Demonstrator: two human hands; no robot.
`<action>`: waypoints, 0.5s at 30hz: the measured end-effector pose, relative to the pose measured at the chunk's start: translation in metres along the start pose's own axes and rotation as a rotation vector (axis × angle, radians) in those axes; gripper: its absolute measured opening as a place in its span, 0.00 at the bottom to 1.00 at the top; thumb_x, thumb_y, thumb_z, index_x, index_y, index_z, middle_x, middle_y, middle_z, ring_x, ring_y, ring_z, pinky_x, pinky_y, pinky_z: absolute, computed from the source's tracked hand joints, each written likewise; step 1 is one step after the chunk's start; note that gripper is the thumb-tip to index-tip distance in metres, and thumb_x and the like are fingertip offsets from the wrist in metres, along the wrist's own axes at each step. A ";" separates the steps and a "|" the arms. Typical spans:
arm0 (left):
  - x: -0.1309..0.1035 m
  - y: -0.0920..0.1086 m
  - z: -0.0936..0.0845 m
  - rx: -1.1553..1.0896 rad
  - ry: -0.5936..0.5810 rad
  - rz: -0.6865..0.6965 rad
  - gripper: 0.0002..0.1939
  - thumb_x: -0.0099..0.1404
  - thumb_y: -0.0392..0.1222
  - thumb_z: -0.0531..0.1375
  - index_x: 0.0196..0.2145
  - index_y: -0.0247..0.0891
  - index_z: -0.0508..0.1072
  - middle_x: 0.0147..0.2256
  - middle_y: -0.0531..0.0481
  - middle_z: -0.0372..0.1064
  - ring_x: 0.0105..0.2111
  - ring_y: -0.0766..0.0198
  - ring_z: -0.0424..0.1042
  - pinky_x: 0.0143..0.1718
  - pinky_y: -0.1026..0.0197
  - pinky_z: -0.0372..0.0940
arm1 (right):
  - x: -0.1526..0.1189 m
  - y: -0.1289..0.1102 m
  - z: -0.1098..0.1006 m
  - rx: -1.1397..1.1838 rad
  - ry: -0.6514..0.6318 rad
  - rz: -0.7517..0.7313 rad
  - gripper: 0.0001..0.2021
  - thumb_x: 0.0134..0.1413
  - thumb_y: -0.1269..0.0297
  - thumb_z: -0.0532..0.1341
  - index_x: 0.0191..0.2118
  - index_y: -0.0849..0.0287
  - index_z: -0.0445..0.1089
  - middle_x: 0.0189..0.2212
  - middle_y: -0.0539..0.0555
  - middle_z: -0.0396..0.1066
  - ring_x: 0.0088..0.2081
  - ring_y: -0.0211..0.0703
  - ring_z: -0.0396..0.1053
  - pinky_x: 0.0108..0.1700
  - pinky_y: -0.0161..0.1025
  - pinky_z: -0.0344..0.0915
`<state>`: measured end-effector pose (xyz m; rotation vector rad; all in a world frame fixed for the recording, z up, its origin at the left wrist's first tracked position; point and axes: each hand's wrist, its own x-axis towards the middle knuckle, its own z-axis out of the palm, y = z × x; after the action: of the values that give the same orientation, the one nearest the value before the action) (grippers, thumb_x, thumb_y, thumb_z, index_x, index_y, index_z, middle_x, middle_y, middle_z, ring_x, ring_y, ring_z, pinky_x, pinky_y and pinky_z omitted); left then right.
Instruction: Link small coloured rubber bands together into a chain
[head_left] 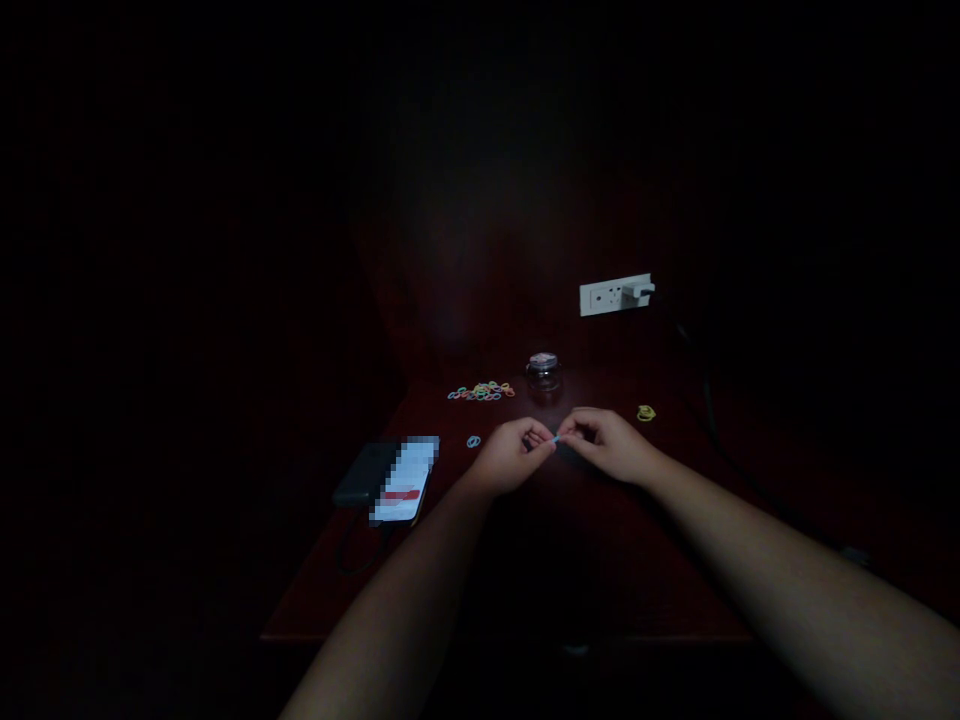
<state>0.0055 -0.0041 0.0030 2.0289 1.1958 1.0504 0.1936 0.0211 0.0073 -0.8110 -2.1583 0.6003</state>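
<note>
Between my two hands, above the dark red table (600, 560), is a small light blue hair tie (556, 439). My left hand (514, 452) pinches its left end with thumb and fingers. My right hand (606, 444) pinches the other end, so the fingertips of both hands nearly meet. Most of the band is hidden by the fingers. Left of my left hand lie light blue hair ties (473, 441). Farther back is a loose pile of multicoloured hair ties (484, 392). Yellow hair ties (646, 412) lie beyond my right hand.
A clear lidded jar (544, 373) stands behind my hands. At the left are a lit phone (406, 480) and a black box-like device (366, 473) with a cable. A wall socket (600, 297) holds a white plug (639, 290), its dark cord running down the right side.
</note>
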 end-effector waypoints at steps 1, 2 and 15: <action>0.000 0.000 0.000 0.006 0.008 -0.002 0.10 0.57 0.43 0.59 0.33 0.32 0.71 0.29 0.49 0.69 0.28 0.70 0.64 0.28 0.68 0.59 | 0.000 0.000 0.000 0.005 0.000 0.001 0.08 0.52 0.63 0.57 0.30 0.62 0.70 0.24 0.52 0.66 0.27 0.37 0.61 0.29 0.34 0.58; 0.000 -0.001 -0.001 0.010 0.015 -0.006 0.11 0.57 0.43 0.59 0.33 0.32 0.71 0.29 0.49 0.69 0.28 0.70 0.64 0.28 0.68 0.59 | 0.000 0.000 0.000 0.011 0.000 0.004 0.08 0.52 0.63 0.58 0.30 0.62 0.70 0.24 0.52 0.66 0.27 0.37 0.61 0.29 0.34 0.58; 0.000 0.002 -0.002 0.062 0.055 -0.018 0.10 0.57 0.43 0.59 0.33 0.32 0.71 0.29 0.49 0.70 0.28 0.69 0.66 0.31 0.66 0.63 | 0.000 -0.003 0.000 0.039 -0.016 -0.007 0.10 0.51 0.60 0.59 0.29 0.63 0.70 0.24 0.52 0.66 0.26 0.37 0.62 0.28 0.34 0.59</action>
<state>0.0045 -0.0045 0.0055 2.0448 1.2871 1.0791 0.1931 0.0191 0.0092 -0.7800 -2.1569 0.6450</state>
